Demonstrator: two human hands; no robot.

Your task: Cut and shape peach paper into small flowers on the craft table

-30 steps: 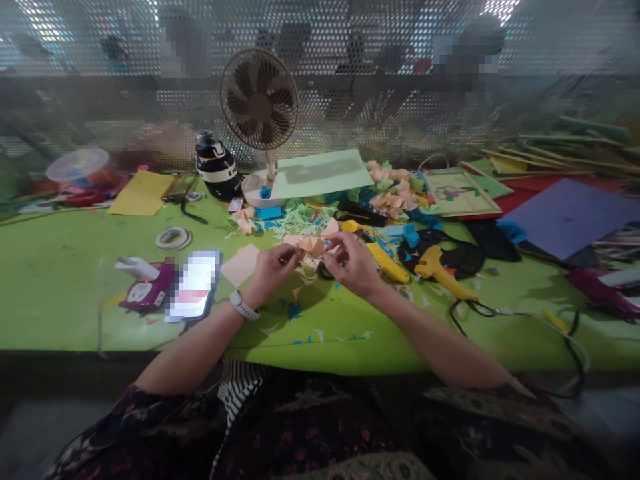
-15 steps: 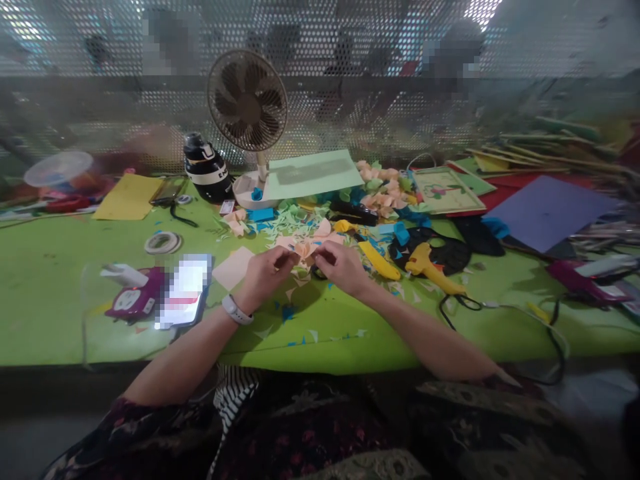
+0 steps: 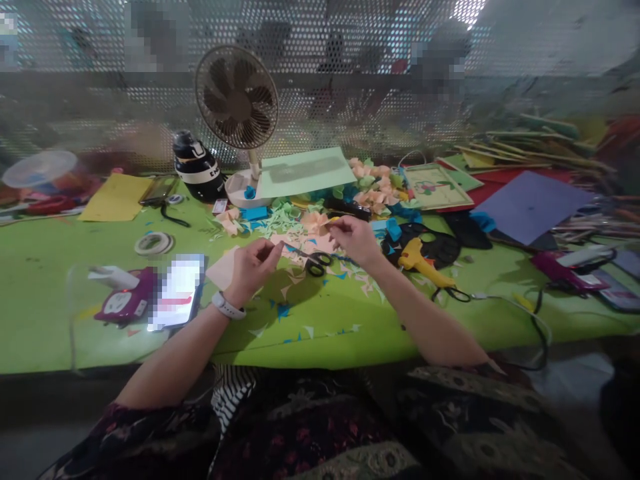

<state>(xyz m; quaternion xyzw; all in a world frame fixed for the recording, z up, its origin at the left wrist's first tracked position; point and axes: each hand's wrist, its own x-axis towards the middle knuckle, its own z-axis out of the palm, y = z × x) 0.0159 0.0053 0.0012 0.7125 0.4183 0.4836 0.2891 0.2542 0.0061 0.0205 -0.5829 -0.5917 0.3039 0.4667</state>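
Our right hand [image 3: 355, 241] has thumb and forefinger pinched together on the edge of a peach flower [image 3: 315, 222], which sits at the middle of the green table [image 3: 320, 347], just above some paper scraps [image 3: 290, 223]. Our left hand [image 3: 253, 267] is well apart from it, fingers curled and the tips of thumb and forefinger close together; we cannot tell whether they grip anything. Those tips are near the scissors [image 3: 307, 256], which lie with their blades towards our left hand and their black handles towards our right. Beside the left hand we see a peach sheet [image 3: 220, 270], partly covered by it, and farther left a lit phone [image 3: 177, 293] next to a purple socket [image 3: 127, 293]. A tape roll [image 3: 139, 244] lies behind the phone. To the right of our right hand, a yellow glue gun [image 3: 425, 263] rests partly on a black disc [image 3: 447, 250]. Behind the scraps we have a green sheet [image 3: 307, 172] leaning by the fan [image 3: 237, 103], a bottle [image 3: 197, 170] to its left, and a pile of peach blooms [image 3: 377, 183] to the right.
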